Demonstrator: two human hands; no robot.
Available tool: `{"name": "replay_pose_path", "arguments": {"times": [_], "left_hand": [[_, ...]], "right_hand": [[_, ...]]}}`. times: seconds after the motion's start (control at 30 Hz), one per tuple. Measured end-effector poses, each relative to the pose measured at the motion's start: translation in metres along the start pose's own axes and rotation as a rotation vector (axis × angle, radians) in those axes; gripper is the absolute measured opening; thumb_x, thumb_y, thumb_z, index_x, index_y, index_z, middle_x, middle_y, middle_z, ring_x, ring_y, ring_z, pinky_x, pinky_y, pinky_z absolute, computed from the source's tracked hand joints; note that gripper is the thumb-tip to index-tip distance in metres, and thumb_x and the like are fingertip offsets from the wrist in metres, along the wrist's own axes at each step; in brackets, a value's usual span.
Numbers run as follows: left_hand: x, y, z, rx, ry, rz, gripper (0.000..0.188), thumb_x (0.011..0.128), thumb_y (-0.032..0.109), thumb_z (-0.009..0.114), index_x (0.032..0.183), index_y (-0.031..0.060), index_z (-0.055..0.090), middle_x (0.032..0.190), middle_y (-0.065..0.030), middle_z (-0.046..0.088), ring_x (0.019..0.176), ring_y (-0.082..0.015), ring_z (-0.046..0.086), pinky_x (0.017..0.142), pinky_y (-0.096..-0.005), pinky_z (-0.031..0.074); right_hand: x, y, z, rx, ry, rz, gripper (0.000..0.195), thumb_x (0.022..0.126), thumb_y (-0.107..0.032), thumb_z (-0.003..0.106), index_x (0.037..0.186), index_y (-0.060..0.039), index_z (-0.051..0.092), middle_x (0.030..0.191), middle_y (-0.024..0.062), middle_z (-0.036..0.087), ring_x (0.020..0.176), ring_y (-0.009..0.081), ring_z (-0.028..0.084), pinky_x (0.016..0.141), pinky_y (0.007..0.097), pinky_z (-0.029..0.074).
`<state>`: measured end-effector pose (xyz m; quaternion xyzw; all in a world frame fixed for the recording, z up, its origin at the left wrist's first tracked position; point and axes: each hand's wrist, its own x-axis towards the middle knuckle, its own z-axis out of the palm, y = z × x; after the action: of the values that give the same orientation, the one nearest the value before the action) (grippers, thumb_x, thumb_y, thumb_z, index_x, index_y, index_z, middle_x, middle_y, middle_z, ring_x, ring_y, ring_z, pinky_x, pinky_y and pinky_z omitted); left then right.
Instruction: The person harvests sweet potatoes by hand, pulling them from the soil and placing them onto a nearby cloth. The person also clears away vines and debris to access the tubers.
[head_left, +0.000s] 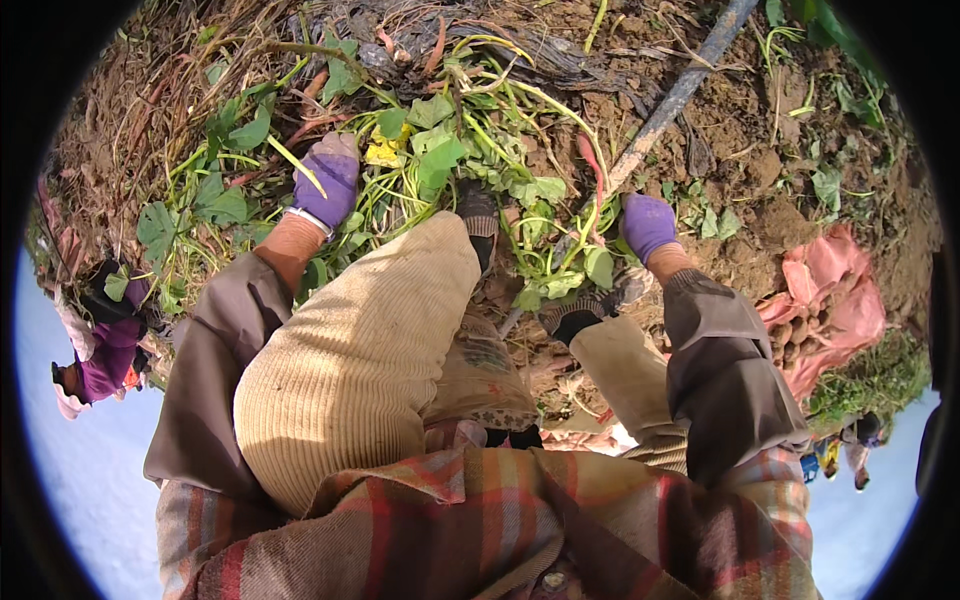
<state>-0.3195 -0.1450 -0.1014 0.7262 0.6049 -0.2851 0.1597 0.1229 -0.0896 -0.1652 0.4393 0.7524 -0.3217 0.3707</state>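
My left hand (328, 178), in a purple glove with bare fingertips and a white band at the wrist, is closed around green leafy vines (304, 165); one cut stem crosses the back of the glove. Purple-gloved too, my right hand (646, 225) is curled beside the lower part of a long, soil-smeared pole (671, 97); whether its fingers grip anything is hidden. Between the hands lies a tangle of vines and wilted leaves (439, 154), with a yellow scrap (388, 146) among them. A thin reddish root (590, 159) hangs near the pole.
My shoes (478, 206) stand among the vines. A pink mesh sack (832, 277) with round brown produce lies at the right. Dry stalks and black plastic film (517, 56) cover soil ahead. A person in purple (112, 356) is at the far left; other people are far right.
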Motion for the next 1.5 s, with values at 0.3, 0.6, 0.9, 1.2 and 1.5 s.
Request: {"name": "replay_pose_path", "arguments": {"times": [0.3,0.6,0.9,1.2,1.5], "left_hand": [[-0.004,0.007,-0.007,0.016,-0.039,-0.083,0.018,0.081,0.007,0.052,0.097,0.0014,0.058,0.088,-0.0178,0.062,0.082,-0.0324,0.064,0.067,-0.0404,0.052],[-0.032,0.011,-0.052,-0.207,-0.31,-0.203,0.028,0.078,0.01,0.055,0.105,0.0052,0.058,0.101,-0.0206,0.064,0.095,-0.0363,0.064,0.079,-0.0457,0.052],[-0.364,-0.003,-0.07,-0.149,-1.111,-0.433,0.031,0.081,0.016,0.054,0.109,0.0059,0.063,0.107,-0.0191,0.066,0.099,-0.033,0.064,0.085,-0.0401,0.051],[-0.42,-0.02,-0.108,-0.388,-0.84,-0.892,0.064,0.078,0.03,0.068,0.134,0.0152,0.042,0.129,-0.0183,0.049,0.121,-0.0354,0.047,0.094,-0.0482,0.041],[-0.38,0.041,-0.165,-0.643,-0.37,-0.842,0.037,0.085,0.041,0.056,0.087,0.0058,0.068,0.091,-0.0218,0.065,0.085,-0.0382,0.062,0.076,-0.0465,0.049]], "right_hand": [[-0.019,-0.018,-0.026,1.122,-0.083,0.266,0.046,0.089,-0.036,0.057,0.118,-0.0005,0.059,0.107,0.0225,0.064,0.092,0.0305,0.065,0.085,0.0375,0.049],[-0.051,-0.109,-0.092,1.363,-0.39,0.294,0.029,0.085,-0.019,0.065,0.104,0.001,0.056,0.062,0.0053,0.062,0.041,0.013,0.054,0.038,0.0254,0.042],[-0.21,-0.031,-0.029,1.071,-0.122,0.228,0.042,0.088,-0.005,0.057,0.128,-0.0055,0.046,0.079,0.0065,0.062,0.059,0.0115,0.056,0.05,0.0253,0.047],[-0.386,0.043,-0.057,1.167,-0.063,0.476,0.038,0.086,-0.009,0.063,0.121,-0.0002,0.051,0.083,0.0045,0.06,0.068,0.0093,0.055,0.06,0.0226,0.045],[-0.476,0.059,-0.099,1.024,-0.234,0.675,0.031,0.086,-0.028,0.068,0.082,0.0029,0.067,0.068,0.0079,0.065,0.059,0.0142,0.058,0.06,0.0267,0.047]]}}
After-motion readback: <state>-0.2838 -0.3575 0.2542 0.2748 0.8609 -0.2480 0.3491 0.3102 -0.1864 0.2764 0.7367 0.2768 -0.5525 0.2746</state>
